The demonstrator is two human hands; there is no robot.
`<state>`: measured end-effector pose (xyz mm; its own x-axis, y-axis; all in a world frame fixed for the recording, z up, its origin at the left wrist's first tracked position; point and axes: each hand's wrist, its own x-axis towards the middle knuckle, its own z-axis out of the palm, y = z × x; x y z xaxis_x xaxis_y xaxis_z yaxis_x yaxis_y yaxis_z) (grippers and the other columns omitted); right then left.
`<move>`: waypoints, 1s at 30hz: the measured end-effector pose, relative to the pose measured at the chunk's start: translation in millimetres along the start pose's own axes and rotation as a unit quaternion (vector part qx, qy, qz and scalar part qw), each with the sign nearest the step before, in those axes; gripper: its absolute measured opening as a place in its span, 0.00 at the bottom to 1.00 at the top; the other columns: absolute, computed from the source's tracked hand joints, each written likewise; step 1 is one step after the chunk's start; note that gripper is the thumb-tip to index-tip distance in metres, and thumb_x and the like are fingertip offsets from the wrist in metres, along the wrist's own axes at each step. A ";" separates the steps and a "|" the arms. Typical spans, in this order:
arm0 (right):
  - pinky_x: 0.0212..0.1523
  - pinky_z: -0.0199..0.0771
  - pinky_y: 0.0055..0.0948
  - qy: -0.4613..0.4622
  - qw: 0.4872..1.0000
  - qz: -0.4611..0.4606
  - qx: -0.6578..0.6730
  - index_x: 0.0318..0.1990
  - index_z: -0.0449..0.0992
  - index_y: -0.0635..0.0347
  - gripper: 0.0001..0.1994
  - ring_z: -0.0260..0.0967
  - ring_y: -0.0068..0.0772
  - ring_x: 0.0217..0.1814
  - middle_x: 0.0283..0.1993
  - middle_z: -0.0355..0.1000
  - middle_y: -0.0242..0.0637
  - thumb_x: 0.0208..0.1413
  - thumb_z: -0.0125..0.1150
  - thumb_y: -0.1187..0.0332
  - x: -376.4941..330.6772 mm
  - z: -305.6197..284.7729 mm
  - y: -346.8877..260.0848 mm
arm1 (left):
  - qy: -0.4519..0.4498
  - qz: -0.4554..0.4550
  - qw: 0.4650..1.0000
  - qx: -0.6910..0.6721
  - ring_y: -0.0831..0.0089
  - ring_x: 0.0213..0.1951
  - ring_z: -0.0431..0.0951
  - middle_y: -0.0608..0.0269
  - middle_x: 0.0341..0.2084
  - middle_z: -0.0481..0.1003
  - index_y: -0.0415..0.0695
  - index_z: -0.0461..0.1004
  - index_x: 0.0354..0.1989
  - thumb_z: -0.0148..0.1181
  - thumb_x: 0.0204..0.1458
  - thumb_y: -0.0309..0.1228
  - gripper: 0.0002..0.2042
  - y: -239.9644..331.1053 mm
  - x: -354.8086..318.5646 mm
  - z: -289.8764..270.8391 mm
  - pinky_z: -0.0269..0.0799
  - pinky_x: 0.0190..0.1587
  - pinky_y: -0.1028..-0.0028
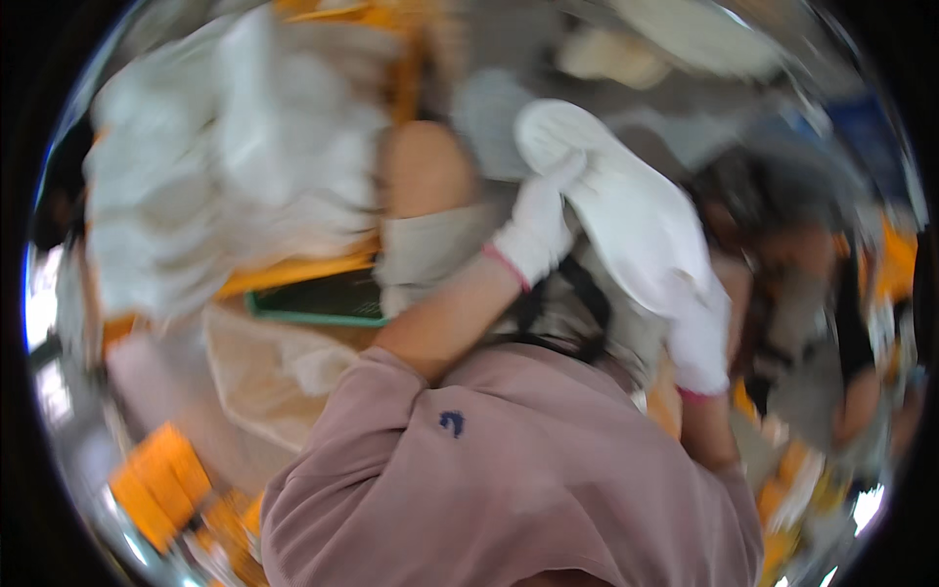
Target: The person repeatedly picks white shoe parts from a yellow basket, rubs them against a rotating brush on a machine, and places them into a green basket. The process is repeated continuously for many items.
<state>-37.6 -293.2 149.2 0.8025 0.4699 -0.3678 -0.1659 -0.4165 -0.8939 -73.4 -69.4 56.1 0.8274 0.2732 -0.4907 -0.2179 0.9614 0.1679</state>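
Note:
A white shoe sole point(636, 220) is held up at a slant in front of my body, its narrower end up and to the left. My left hand point(538, 230), in a white glove with a pink cuff, grips it near that upper end, the thumb lying across its face. Around the lower, wider end closes my right hand point(700, 338), gloved the same way; most of its fingers are hidden behind the sole.
Left of me, white soles or similar pieces point(245, 147) are heaped in a yellow crate point(284, 274). Below it are a green crate's rim point(313, 315) and a pale plastic bag point(264, 372). Orange bundles point(161, 484) lie lower left. Blurred people point(782, 245) appear at the right.

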 end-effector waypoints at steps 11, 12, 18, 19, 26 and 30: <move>0.50 0.78 0.51 0.184 0.897 -0.311 -0.253 0.49 0.80 0.64 0.15 0.78 0.63 0.45 0.44 0.80 0.53 0.56 0.66 0.69 149.9 -12.3 -47.8 | 0.014 0.050 0.873 0.486 0.66 0.57 0.80 0.59 0.57 0.80 0.37 0.73 0.66 0.59 0.66 0.52 0.31 20.4 156.1 73.0 0.73 0.63 0.67; 0.50 0.78 0.52 0.199 0.871 -0.336 -0.296 0.48 0.80 0.64 0.15 0.78 0.63 0.44 0.43 0.80 0.54 0.55 0.66 0.67 175.7 -13.5 -52.4 | 0.044 0.070 0.793 0.603 0.68 0.58 0.79 0.60 0.57 0.80 0.37 0.73 0.67 0.60 0.66 0.49 0.30 46.2 148.1 68.3 0.72 0.64 0.68; 0.56 0.80 0.54 0.102 0.951 -0.202 -0.213 0.44 0.80 0.68 0.23 0.78 0.69 0.53 0.49 0.80 0.64 0.57 0.63 0.52 224.2 -6.6 -55.3 | -0.091 0.012 0.818 0.567 0.77 0.46 0.81 0.64 0.47 0.84 0.34 0.79 0.59 0.67 0.63 0.27 0.18 49.9 81.5 35.8 0.78 0.51 0.73; 0.56 0.80 0.53 0.108 0.956 -0.213 -0.172 0.45 0.80 0.68 0.24 0.78 0.69 0.53 0.50 0.79 0.65 0.57 0.64 0.51 210.9 -4.6 -55.5 | -0.110 0.090 0.836 0.530 0.79 0.45 0.80 0.65 0.45 0.84 0.32 0.80 0.55 0.67 0.64 0.28 0.15 22.0 83.5 35.1 0.78 0.48 0.74; 0.61 0.80 0.44 0.314 0.902 -0.245 -0.166 0.73 0.64 0.65 0.39 0.78 0.64 0.60 0.64 0.74 0.62 0.56 0.70 0.60 158.5 -17.1 -45.5 | 0.068 0.074 0.946 0.309 0.66 0.54 0.81 0.57 0.52 0.81 0.37 0.75 0.62 0.59 0.71 0.44 0.22 -71.5 188.5 79.2 0.77 0.59 0.68; 0.60 0.81 0.49 0.276 0.920 -0.196 -0.197 0.62 0.74 0.73 0.35 0.79 0.66 0.57 0.52 0.79 0.66 0.56 0.65 0.51 212.4 -17.2 -47.9 | 0.094 0.084 0.801 0.585 0.58 0.64 0.77 0.47 0.61 0.78 0.37 0.67 0.72 0.59 0.68 0.53 0.34 5.2 175.0 88.7 0.75 0.64 0.64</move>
<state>150.6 -186.8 118.2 0.9430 0.2226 0.2476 0.3327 -0.6005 -0.7272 116.2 -19.4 46.9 0.7211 0.5017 -0.4778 0.4067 0.2517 0.8782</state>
